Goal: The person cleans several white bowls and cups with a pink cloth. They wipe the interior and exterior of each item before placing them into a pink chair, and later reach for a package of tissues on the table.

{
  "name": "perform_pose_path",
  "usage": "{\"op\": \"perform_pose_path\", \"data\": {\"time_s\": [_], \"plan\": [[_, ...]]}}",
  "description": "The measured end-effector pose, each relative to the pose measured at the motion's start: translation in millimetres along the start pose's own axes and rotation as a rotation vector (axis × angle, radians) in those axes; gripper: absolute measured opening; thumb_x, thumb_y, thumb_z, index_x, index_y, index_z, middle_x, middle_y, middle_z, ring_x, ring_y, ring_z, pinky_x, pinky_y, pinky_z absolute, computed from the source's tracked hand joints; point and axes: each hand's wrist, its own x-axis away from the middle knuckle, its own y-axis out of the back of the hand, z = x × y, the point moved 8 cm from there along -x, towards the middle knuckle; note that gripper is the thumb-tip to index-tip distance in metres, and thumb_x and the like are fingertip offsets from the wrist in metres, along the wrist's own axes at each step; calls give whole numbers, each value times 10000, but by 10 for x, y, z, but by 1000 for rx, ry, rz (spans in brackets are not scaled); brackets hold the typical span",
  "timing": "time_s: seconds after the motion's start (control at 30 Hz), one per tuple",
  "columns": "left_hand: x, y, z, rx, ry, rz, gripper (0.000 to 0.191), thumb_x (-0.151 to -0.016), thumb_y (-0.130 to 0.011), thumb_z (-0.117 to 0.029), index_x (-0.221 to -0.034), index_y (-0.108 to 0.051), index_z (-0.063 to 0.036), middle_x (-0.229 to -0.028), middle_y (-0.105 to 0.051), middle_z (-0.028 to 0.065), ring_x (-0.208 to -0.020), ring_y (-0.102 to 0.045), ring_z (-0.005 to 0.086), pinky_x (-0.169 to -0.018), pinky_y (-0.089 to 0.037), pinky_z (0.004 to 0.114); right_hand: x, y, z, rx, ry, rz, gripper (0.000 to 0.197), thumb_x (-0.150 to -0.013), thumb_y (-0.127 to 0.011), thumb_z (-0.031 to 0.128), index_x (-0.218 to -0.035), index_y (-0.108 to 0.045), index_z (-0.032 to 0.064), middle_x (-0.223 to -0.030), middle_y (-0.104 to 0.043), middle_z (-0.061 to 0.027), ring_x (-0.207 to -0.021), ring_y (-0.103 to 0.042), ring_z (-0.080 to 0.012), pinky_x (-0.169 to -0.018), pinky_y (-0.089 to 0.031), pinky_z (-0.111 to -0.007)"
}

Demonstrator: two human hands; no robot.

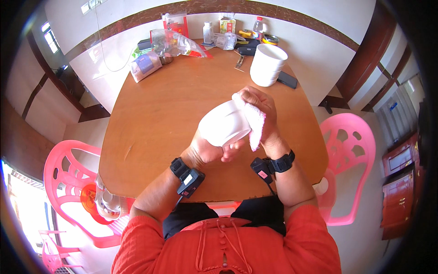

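Observation:
A white bowl (pixel 224 124) is held tilted above the wooden table, in front of my chest. My left hand (pixel 207 149) supports it from below and the left, with fingertips showing under its lower edge. My right hand (pixel 261 101) grips a white cloth (pixel 254 120) with a pink edge, pressed against the bowl's right side. The fingers behind the cloth are partly hidden. Farther off, at the table's right side, stands a stack of white bowls (pixel 268 65).
Beside the stack lies a dark phone-like slab (pixel 287 79). Along the table's (pixel 154 120) wall side are a plastic bag (pixel 171 42), a packaged bag (pixel 146 66), a white bottle (pixel 208 32) and a clear bottle (pixel 257 28). Pink plastic chairs (pixel 368 144) flank the table; the left one holds dishes (pixel 109 205).

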Motion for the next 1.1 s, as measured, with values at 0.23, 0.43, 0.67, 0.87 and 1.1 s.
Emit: {"op": "perform_pose_path", "data": {"time_s": [0.23, 0.43, 0.67, 0.87, 1.1], "plan": [[230, 252, -558, -270, -773, -683, 567, -970, -479, -434, -1227, -515, 70, -1141, -627, 194, -907, -658, 295, -808, -539, 393, -15, 133, -139, -299, -119, -214, 262, -949, -622, 257, -888, -667, 6, -812, -637, -10, -714, -594, -80, -648, -487, -237], [329, 12, -608, -567, -662, -312, 445, -873, -683, -296, -1110, -638, 79, -1071, -674, 145, -986, -640, 221, -922, -489, 358, 1, 174, -150, -235, -138, -283, 247, -937, -642, 223, -955, -648, -23, -900, -662, -49, -783, -621, -110, -719, -505, -247], [226, 225, -625, 47, -561, -146, 590, -919, -596, -444, -1324, -503, -24, -1318, -566, 147, -1223, -525, 304, -1073, -390, 485, -32, 12, -210, -342, -52, -259, 239, -1010, -488, 192, -1054, -606, -10, -966, -651, -70, -848, -597, -104, -794, -481, -253], [340, 192, -889, 253, -632, -102, 556, -958, -534, -452, -1315, -506, -27, -1343, -552, 143, -1250, -507, 310, -1093, -363, 506, -78, -104, -83, 252, 208, -32, 330, -977, -500, 98, -1287, -557, -2, -1185, -591, -83, -1032, -569, -134, -884, -452, -251], [439, 298, -1065, 280, -724, -65, 563, -993, -437, -482, -1327, -491, -32, -1370, -527, 147, -1273, -482, 326, -1117, -313, 530, -4, -358, -18, 527, 404, -1, 463, -814, -619, -82, -1261, -574, 26, -1230, -582, -113, -1075, -613, -260, -874, -535, -372]]}}
